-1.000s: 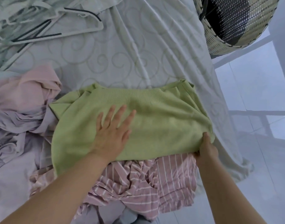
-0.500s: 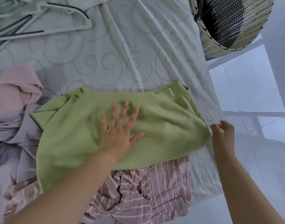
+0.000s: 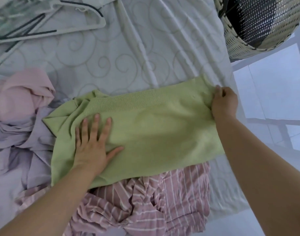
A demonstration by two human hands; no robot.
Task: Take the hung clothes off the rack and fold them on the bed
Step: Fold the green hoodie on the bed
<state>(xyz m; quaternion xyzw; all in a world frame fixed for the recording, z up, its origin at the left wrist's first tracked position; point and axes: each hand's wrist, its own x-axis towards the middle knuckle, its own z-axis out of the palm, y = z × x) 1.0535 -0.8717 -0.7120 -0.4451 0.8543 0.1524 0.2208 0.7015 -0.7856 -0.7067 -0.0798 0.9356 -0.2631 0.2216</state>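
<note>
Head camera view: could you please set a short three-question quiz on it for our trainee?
1. True or false: the left hand lies flat, fingers spread, on the green knit top.
2. Which part of the top does the right hand grip? A. its far right corner. B. its near left corner. C. its middle.
3. Fill in: the pink garment under the top's near edge has white ____.

Key: 1 true; 2 A; 3 stripes.
</note>
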